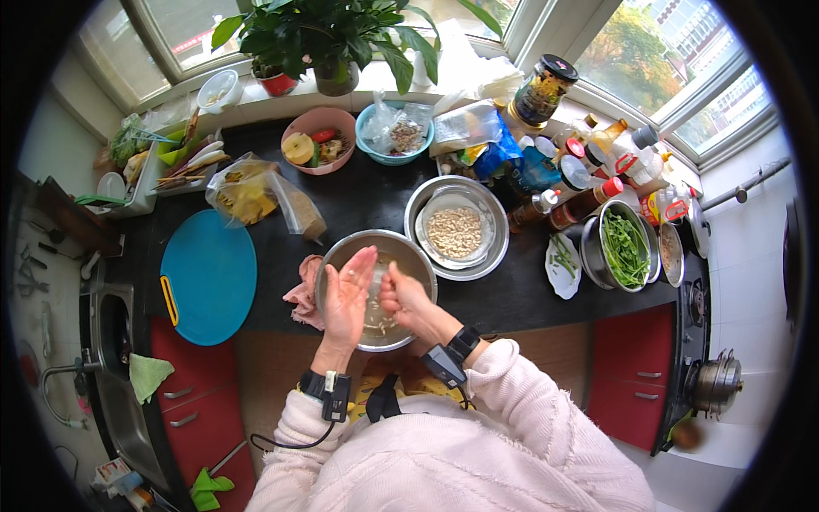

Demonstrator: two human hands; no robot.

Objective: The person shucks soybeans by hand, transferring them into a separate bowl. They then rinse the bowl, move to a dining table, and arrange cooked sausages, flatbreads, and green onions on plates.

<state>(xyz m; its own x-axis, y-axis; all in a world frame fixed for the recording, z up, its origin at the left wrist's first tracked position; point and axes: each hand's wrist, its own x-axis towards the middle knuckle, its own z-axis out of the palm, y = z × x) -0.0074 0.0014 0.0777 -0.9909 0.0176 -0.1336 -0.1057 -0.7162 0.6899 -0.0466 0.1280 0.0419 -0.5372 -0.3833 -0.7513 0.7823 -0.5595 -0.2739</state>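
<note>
My left hand (346,301) is held palm up over the left part of a steel bowl (428,312), its fingers straight. One small pale speck, perhaps a peanut or a bit of skin, sits at the base of its fingers. My right hand (407,298) hovers over the same bowl with curled fingers and the thumb against them; whether anything is pinched there is hidden. Below both hands, several pale peanut-like kernels (382,323) lie in cloudy water. Behind and to the right, a clear bowl of pale shelled kernels (454,232) rests inside a second steel bowl (498,256).
A pink cloth (305,296) touches the bowl's left side. Farther left lies a blue cutting board (208,278). Bagged food (246,192), a pink basket (318,163) and a blue basket (395,155) stand behind. Bottles (585,201) and a pot of greens (624,249) crowd the right.
</note>
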